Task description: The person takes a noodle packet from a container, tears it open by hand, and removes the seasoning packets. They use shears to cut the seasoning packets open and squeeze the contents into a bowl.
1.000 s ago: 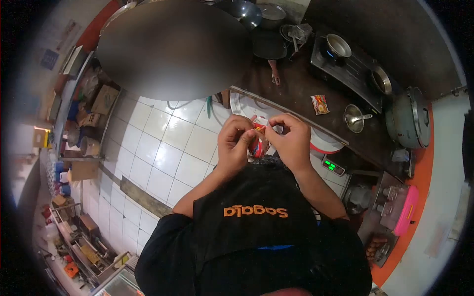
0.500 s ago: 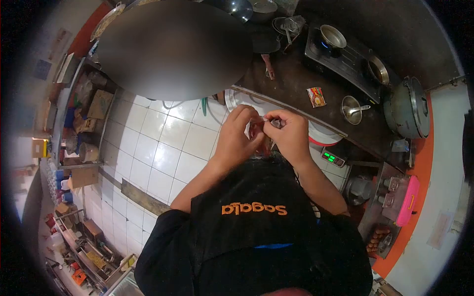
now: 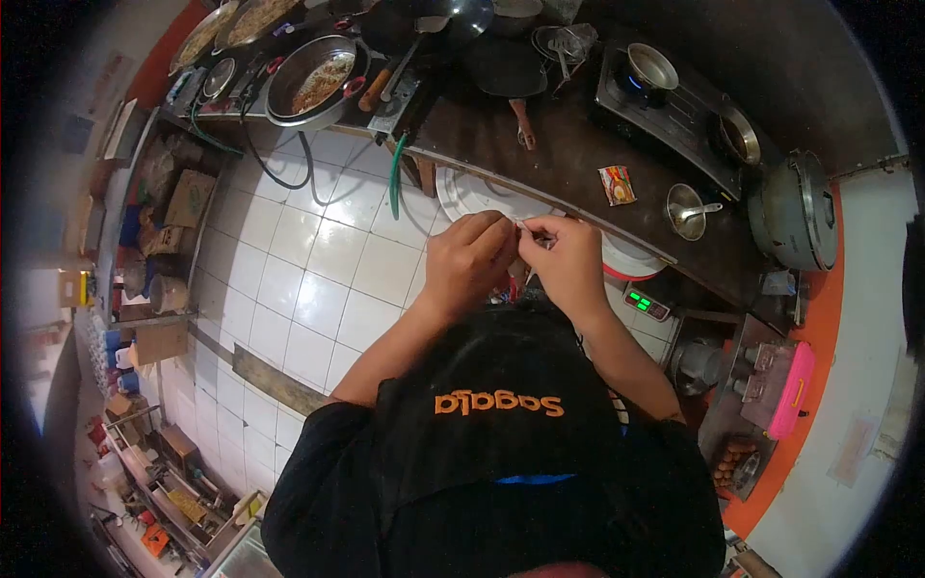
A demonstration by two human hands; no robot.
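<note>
My left hand (image 3: 467, 258) and my right hand (image 3: 567, 262) meet in front of my chest, above the black apron (image 3: 482, 376). Both have bent fingers closed around a small item, with a whitish bit showing between the fingertips and something reddish and clear (image 3: 511, 286) below them. What exactly it is, I cannot make out, since the fingers cover most of it. On the dark counter beyond lies a red and yellow packet (image 3: 617, 186), and right of it stands a metal bowl (image 3: 686, 211) with a spoon in it.
A stove (image 3: 670, 120) with a small pan (image 3: 652, 67) over a blue flame is at the upper right, beside a large pot (image 3: 795, 212). A digital scale (image 3: 646, 303) sits below the counter edge. At upper left is a large bowl (image 3: 310, 114) of food.
The blurred dark oval at upper left is gone, showing the bowl and hoses there. My left hand has turned so its fingers cover more of the reddish item.
</note>
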